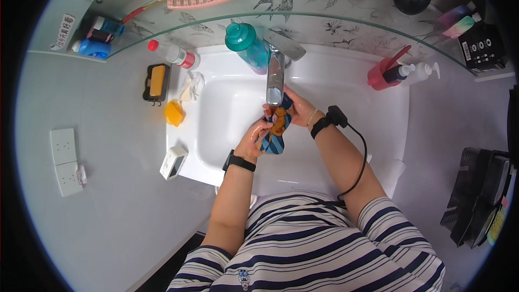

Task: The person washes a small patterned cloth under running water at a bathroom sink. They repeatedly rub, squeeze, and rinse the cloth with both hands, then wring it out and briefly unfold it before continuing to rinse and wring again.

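Both of my hands hold a small patterned cloth item (277,132), blue with orange figures, over the white washbasin (227,101). It looks like a sock, though its full shape is partly hidden by my fingers. My left hand (254,138) grips its lower left side, fingers wet. At the upper end, my right hand (299,107) has hold of the darker blue part. The chrome faucet (275,75) hangs directly above the cloth, its spout close to the upper end. Whether water is running cannot be made out.
A teal bottle (249,48) stands beside the faucet. On the left ledge are a clear red-capped bottle (176,56), a yellow object (174,112) and a white digital device (174,162). A soap holder (156,83) is on the wall. Rightward stands a red cup (380,75); a glass shelf (300,14) arches above.
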A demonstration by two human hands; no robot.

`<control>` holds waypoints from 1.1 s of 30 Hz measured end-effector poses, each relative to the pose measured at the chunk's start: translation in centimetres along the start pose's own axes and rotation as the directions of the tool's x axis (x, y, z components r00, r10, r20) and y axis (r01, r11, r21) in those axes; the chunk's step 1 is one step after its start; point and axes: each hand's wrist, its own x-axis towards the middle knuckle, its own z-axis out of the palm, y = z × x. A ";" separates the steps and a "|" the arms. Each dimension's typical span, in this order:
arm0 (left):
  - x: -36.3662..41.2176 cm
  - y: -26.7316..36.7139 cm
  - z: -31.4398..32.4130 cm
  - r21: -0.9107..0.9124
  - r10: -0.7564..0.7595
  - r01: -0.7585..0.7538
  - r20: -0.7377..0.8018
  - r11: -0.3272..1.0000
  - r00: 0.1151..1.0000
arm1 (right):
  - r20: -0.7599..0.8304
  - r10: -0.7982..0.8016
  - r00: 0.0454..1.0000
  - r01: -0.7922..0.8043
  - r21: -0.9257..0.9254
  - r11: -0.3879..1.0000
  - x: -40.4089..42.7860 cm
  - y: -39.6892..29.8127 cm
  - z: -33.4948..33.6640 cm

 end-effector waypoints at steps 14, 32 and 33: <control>-1.6 0.3 -2.6 -0.091 0.059 -0.041 0.209 0.995 0.976 | -0.005 -0.213 0.977 0.150 -0.693 0.705 0.1 -4.3 1.1; -2.2 -1.1 -4.1 -0.336 0.188 -0.109 0.212 0.936 0.959 | -0.047 -0.284 0.958 0.247 -0.379 0.892 -0.2 -3.7 -0.3; -2.2 -0.9 -3.7 -0.378 0.215 -0.147 0.145 0.914 0.966 | -0.016 -0.240 0.971 0.218 -0.368 0.904 -0.5 -3.7 -0.3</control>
